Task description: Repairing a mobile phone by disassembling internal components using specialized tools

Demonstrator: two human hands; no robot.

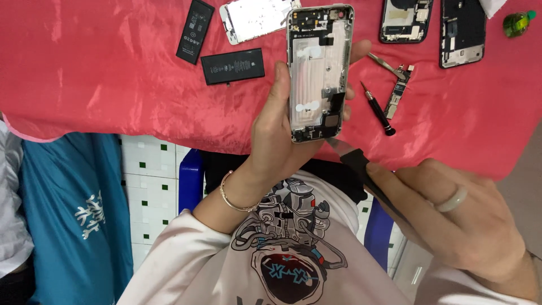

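An opened phone shell (319, 73) is held upright in the left hand (276, 141), above the red cloth (101, 79) and near the frame's centre. The thumb lies along the shell's left edge and the fingertips show past its right edge at 3 o'clock, so the shell is clamped across its width, inner side to the camera. The right hand (457, 226), at 4 o'clock from the shell, is closed around tweezers (361, 166), whose tip (333, 144) sits at the shell's bottom corner; contact cannot be judged.

For the step to be done well, the shell is best kept steady by its edges, with no finger over the parts inside. The tip is best brought in shallow and guided by small finger movements, not by the wrist. Little force seems called for, since the parts at the lower end look small and a slip could scratch them.

On the cloth, two batteries (232, 66) lie at 10 o'clock, a screen panel (254, 20) at 11 o'clock. A screwdriver (378, 108) and a small board (398, 90) lie at 3 o'clock, two more open phones (406, 20) at 2 o'clock.
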